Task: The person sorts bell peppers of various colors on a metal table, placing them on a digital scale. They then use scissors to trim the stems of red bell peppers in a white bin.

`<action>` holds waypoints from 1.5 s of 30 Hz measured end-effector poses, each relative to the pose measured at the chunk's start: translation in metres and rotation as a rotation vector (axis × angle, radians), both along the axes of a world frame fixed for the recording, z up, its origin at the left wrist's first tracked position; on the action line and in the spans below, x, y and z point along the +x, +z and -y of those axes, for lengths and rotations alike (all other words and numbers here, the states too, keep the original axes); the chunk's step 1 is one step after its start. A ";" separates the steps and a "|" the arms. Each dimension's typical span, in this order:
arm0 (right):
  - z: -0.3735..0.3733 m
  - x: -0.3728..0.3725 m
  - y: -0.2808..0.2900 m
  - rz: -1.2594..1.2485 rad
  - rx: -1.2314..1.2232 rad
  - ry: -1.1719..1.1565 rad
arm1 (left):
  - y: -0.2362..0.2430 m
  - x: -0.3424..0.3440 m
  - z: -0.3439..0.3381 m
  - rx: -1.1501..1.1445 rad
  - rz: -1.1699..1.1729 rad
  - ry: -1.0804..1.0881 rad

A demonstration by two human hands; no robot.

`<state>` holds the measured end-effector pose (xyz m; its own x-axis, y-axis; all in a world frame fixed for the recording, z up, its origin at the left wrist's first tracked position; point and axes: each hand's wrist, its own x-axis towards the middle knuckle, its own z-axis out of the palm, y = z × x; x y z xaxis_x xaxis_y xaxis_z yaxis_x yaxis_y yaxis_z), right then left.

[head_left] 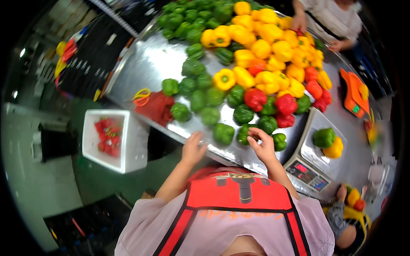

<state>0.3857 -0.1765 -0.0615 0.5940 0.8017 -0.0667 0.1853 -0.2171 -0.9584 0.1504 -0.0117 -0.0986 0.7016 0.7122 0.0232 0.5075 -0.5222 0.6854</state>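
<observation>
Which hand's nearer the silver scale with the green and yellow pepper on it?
Right. The right hand is to the left of the silver scale, with a green pepper between them; the left hand is farther left, at the table's near edge.

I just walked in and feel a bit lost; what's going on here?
The person's right hand is at a green pepper near the front of a metal table; whether it touches is unclear. Their left hand is by the table's near edge, seemingly empty. Yellow peppers and red peppers are heaped beyond, with a co-worker's hand at the far side. A scale at right bears one green and one yellow pepper.
</observation>
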 end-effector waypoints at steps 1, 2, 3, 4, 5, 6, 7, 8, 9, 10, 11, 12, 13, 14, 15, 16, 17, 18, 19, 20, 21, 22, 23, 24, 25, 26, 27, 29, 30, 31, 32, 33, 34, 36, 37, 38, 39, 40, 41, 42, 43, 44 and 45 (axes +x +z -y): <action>-0.005 -0.004 0.002 -0.013 0.016 0.037 | -0.001 -0.003 0.007 0.039 0.048 0.019; -0.012 -0.007 0.003 -0.017 0.043 0.092 | 0.000 -0.011 0.014 0.007 0.039 0.040; -0.020 -0.010 0.004 -0.018 0.070 0.137 | 0.002 -0.018 0.021 -0.025 0.036 0.053; -0.030 -0.013 0.009 0.018 0.095 0.199 | -0.001 -0.028 0.030 -0.036 0.023 0.070; -0.042 -0.018 0.015 0.052 0.120 0.261 | -0.004 -0.039 0.035 -0.035 -0.002 0.068; -0.054 -0.023 0.018 0.091 0.143 0.319 | -0.004 -0.049 0.038 -0.049 -0.003 0.085; -0.067 -0.028 0.021 0.072 0.171 0.357 | -0.002 -0.057 0.039 -0.060 -0.003 0.098; -0.080 -0.036 0.024 0.060 0.181 0.400 | 0.001 -0.067 0.039 -0.064 -0.005 0.157; -0.093 -0.043 0.028 0.059 0.189 0.443 | 0.003 -0.076 0.038 -0.067 0.004 0.214; -0.106 -0.052 0.026 0.042 0.196 0.476 | 0.004 -0.086 0.035 -0.070 0.012 0.270; -0.120 -0.061 0.024 0.023 0.202 0.509 | 0.005 -0.098 0.030 -0.054 0.030 0.308; -0.135 -0.069 0.029 0.037 0.175 0.558 | 0.005 -0.110 0.022 -0.034 0.052 0.348; -0.151 -0.077 0.028 0.057 0.190 0.582 | 0.005 -0.123 0.013 -0.014 0.071 0.390; -0.169 -0.084 0.028 0.082 0.195 0.597 | 0.003 -0.135 0.002 0.010 0.075 0.441; -0.185 -0.092 0.026 0.111 0.191 0.603 | 0.001 -0.149 -0.011 0.023 0.091 0.472; -0.202 -0.101 0.026 0.129 0.186 0.613 | -0.001 -0.166 -0.027 0.077 0.102 0.497; -0.222 -0.111 0.023 0.079 0.178 0.620 | -0.003 -0.185 -0.044 0.132 0.111 0.521; -0.242 -0.123 0.021 0.116 0.190 0.612 | 0.002 -0.202 -0.059 0.096 0.164 0.599; -0.262 -0.134 0.020 0.160 0.201 0.609 | -0.009 -0.226 -0.078 0.125 0.209 0.620; -0.279 -0.149 0.015 0.170 0.162 0.594 | -0.017 -0.255 -0.098 0.145 0.212 0.679; -0.297 -0.160 0.013 0.231 0.140 0.582 | -0.021 -0.278 -0.114 0.158 0.214 0.745; -0.316 -0.175 0.008 0.266 0.119 0.560 | -0.018 -0.302 -0.133 0.162 0.186 0.780; -0.335 -0.189 0.002 0.302 0.099 0.536 | -0.015 -0.325 -0.152 0.165 0.158 0.812; -0.352 -0.202 -0.005 0.359 0.119 0.517 | -0.026 -0.352 -0.166 0.153 0.191 0.853; -0.370 -0.212 -0.017 0.397 0.130 0.499 | -0.032 -0.375 -0.178 0.050 0.207 0.915; -0.384 -0.219 -0.025 0.489 0.128 0.448 | -0.051 -0.400 -0.193 -0.053 0.235 0.954; -0.397 -0.226 -0.034 0.577 0.126 0.402 | -0.066 -0.420 -0.205 -0.154 0.258 0.998; -0.417 -0.233 -0.054 0.667 0.046 0.376 | -0.074 -0.440 -0.225 -0.155 0.098 0.975; -0.422 -0.233 -0.063 0.714 0.011 0.371 | -0.078 -0.446 -0.234 -0.156 0.023 0.960; -0.427 -0.233 -0.072 0.763 -0.021 0.365 | -0.081 -0.449 -0.245 -0.176 -0.011 0.944; -0.428 -0.231 -0.080 0.824 -0.032 0.386 | -0.086 -0.446 -0.255 -0.196 -0.044 0.925; -0.429 -0.234 -0.081 0.861 -0.049 0.391 | -0.091 -0.443 -0.262 -0.217 -0.076 0.910; -0.430 -0.236 -0.080 0.900 -0.063 0.392 | -0.098 -0.438 -0.269 -0.251 -0.040 0.899; -0.433 -0.238 -0.075 0.971 -0.135 0.420 | -0.109 -0.426 -0.283 -0.326 -0.103 0.810; -0.437 -0.239 -0.069 0.975 -0.200 0.443 | -0.114 -0.419 -0.289 -0.358 -0.138 0.766; -0.442 -0.240 -0.062 0.979 -0.265 0.466 | -0.119 -0.410 -0.292 -0.398 -0.148 0.718; -0.447 -0.240 -0.058 0.982 -0.334 0.481 | -0.124 -0.399 -0.297 -0.435 -0.156 0.661; -0.454 -0.237 -0.060 0.999 -0.380 0.505 | -0.127 -0.387 -0.299 -0.470 -0.165 0.605; -0.459 -0.237 -0.060 0.983 -0.455 0.509 | -0.128 -0.375 -0.297 -0.416 -0.145 0.567; -0.465 -0.240 -0.054 0.965 -0.527 0.512 | -0.127 -0.363 -0.294 -0.359 -0.126 0.530; -0.471 -0.242 -0.050 0.946 -0.597 0.515 | -0.126 -0.352 -0.291 -0.301 -0.107 0.494; -0.476 -0.244 -0.046 0.944 -0.638 0.523 | -0.127 -0.342 -0.289 -0.306 -0.085 0.496; -0.481 -0.245 -0.044 0.940 -0.681 0.527 | -0.123 -0.333 -0.289 -0.311 -0.062 0.495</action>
<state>0.1409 0.3048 -0.1055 0.2572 0.9236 -0.2843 0.9429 -0.3043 -0.1357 -0.1830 0.2771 -0.2214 0.2770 0.9221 -0.2701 0.6840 0.0082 0.7295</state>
